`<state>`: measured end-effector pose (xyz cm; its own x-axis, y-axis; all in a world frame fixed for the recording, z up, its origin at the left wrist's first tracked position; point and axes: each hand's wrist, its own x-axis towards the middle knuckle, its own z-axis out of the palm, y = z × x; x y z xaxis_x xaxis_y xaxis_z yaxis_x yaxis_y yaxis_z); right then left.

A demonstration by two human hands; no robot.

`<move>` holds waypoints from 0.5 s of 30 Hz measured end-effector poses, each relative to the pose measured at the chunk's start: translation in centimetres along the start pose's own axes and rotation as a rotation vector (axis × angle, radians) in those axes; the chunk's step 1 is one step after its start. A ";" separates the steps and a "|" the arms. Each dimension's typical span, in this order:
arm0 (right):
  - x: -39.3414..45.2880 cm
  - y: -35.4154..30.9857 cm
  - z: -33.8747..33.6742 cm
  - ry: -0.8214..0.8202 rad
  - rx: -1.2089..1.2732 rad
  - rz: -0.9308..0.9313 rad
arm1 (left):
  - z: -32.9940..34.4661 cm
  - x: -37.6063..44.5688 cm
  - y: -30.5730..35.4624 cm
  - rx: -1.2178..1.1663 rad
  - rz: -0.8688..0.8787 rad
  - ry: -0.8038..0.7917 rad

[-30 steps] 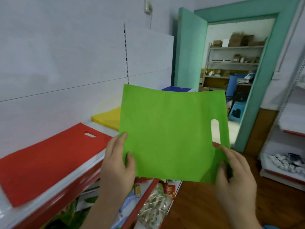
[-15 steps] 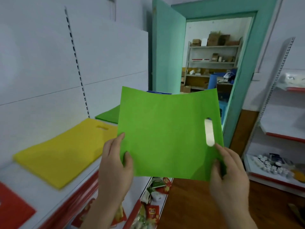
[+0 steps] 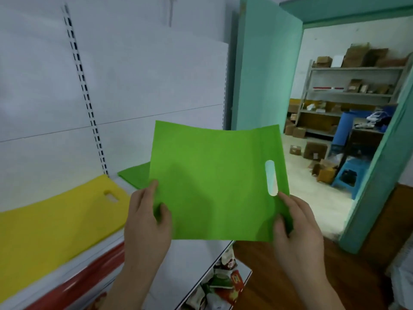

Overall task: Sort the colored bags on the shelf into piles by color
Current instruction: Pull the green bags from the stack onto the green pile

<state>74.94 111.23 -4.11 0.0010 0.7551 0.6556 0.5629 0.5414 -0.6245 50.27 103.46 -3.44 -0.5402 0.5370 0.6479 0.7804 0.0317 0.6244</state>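
Bright lime-green flat fabric bag, plain, no print, one white-looking oval handle cutout at its right side. Second green fabric bag lying flat behind it to the left, same shade. Yellow flat fabric bag near left on the shelf, solid colour. White metal shelf with a red front strip. White back panel with a black slotted line. Teal-green door and frame. Blue plastic stool far right. Brown wooden floor. Red and green snack packets below.
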 end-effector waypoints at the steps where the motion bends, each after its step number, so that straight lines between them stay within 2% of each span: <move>1: 1.1 0.6 1.0 -0.019 0.016 -0.017 | 0.5 0.4 -0.1 0.019 -0.016 0.014; 8: 8.6 2.0 9.7 -0.141 0.142 -0.062 | 3.5 4.9 -2.8 0.140 -0.135 0.108; 15: 15.4 3.3 16.7 -0.179 0.170 -0.126 | 6.3 9.0 -4.6 0.229 -0.186 0.162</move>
<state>62.98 130.86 -3.15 -0.2149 0.7227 0.6569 0.4027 0.6783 -0.6146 43.80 113.43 -3.21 -0.7090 0.3637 0.6042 0.7040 0.3152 0.6365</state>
